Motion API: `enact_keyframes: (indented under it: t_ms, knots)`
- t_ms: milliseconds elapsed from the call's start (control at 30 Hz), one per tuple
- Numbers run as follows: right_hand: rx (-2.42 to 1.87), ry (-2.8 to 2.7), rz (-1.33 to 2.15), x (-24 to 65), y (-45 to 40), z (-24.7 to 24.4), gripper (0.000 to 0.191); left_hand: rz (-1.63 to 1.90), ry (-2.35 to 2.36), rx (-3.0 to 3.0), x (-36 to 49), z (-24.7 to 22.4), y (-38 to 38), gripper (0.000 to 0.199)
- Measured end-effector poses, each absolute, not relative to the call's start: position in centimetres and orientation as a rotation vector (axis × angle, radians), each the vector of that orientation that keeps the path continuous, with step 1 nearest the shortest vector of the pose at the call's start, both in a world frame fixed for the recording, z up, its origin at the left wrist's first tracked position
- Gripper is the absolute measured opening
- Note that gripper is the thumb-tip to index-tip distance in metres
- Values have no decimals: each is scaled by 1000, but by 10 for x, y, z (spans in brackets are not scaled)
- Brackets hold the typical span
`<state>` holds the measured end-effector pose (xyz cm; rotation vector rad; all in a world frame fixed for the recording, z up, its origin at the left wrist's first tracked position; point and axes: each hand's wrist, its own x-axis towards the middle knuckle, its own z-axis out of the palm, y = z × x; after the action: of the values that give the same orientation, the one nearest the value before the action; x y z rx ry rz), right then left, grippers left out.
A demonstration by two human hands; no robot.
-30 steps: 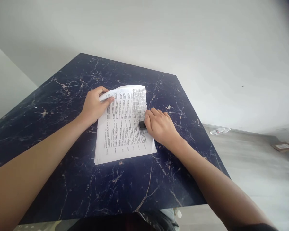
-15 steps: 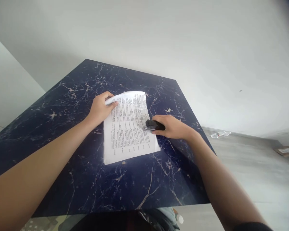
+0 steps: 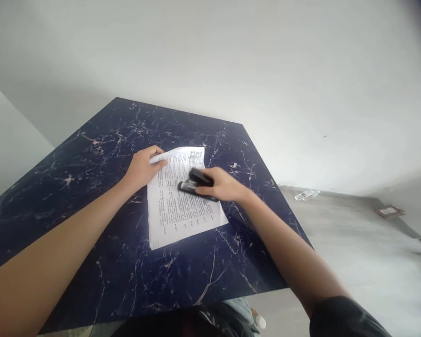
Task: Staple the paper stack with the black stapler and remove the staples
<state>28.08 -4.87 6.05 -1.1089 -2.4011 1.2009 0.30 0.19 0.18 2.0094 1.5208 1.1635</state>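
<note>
Printed sheets of paper (image 3: 182, 215) lie on the dark blue marbled table (image 3: 119, 262), their far edge curling up. My left hand (image 3: 144, 164) grips the far left corner, thumb on top and fingers beneath. In my right hand (image 3: 222, 184) is a black stapler (image 3: 196, 182), slightly blurred. Its jaws are apart and point left, and it is above the middle of the printed page. Whether the stapler touches the paper I cannot tell.
A small pale scrap (image 3: 234, 165) lies on the table right of the papers. Beyond the table's right edge, a clear plastic item (image 3: 307, 194) and a brown box (image 3: 390, 211) are on the floor. A white wall (image 3: 210, 61) rises behind the table.
The stapler was at the papers' right edge with the paper between its jaws. My right hand has pulled it off and moved it left over the page. The left hand keeps its hold.
</note>
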Motion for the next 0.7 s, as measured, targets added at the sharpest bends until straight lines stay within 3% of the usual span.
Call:
enact_keyframes:
  t_ms: [167,433,500,600,700]
  knots:
    - [-1245,-2496,974,268,-73,54,38,1205,1434,1935,3,3,0,24]
    - [-1408,-2271,995,348,-103,54,49,1523,1235,1365,-1,-11,13,36]
    - [-1443,-2147,840,361,-88,49,52,1561,1222,1335,-3,-13,16,35]
    - [-1630,-2126,517,363,-54,32,69,1606,1217,1314,-9,-11,19,33]
    - [-1836,-2335,425,345,-19,8,95,1660,1243,1213,-31,-2,23,33]
